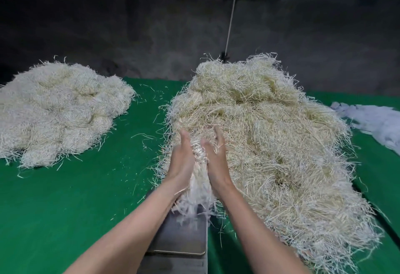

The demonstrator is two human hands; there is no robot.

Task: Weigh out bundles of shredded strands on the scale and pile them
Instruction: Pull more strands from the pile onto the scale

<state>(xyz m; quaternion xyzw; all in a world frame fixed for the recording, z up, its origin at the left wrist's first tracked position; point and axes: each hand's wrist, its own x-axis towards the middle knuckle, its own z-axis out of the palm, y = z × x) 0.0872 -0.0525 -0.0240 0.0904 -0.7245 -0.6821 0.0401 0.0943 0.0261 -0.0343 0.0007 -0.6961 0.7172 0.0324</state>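
**A:** Steel scale (181,237) is sitting nearest, btw the forearms. Its pan is showing mostly bare.

**B:** And the bundle?

**A:** Bundle (198,187) is hanging just past it, long axis running near-to-far. The frayed tail is dangling over the pan's far end. It's blurring there, so can't tell if it's touching. The top end is leaning into the heap (270,133).

**B:** Fingers doing what?

**A:** Left hand (180,161) is pressing flat on the bundle's left side, right hand (216,161) on its right. Palms are facing each other w/ the strands sandwiched btw them. Fingers are lying straight and together, pointing away, not curling round anything.

**B:** So which way is it heading?

**A:** I'm guessing down and back toward the body. The pan is lying below and nearer than the palms, so the bundle prob. needs lowering lengthwise along the pan. The squeeze is holding it by pressure only, so loose strands are risking slipping out the bottom.

**B:** After weighing?

**A:** Pile (58,109) is waiting farther off on the left of the table (65,208), well apart from the scale. Left hand is sitting on that side, so it's the nearer one for the carry. Heap is crowding the right side and spreading far back.
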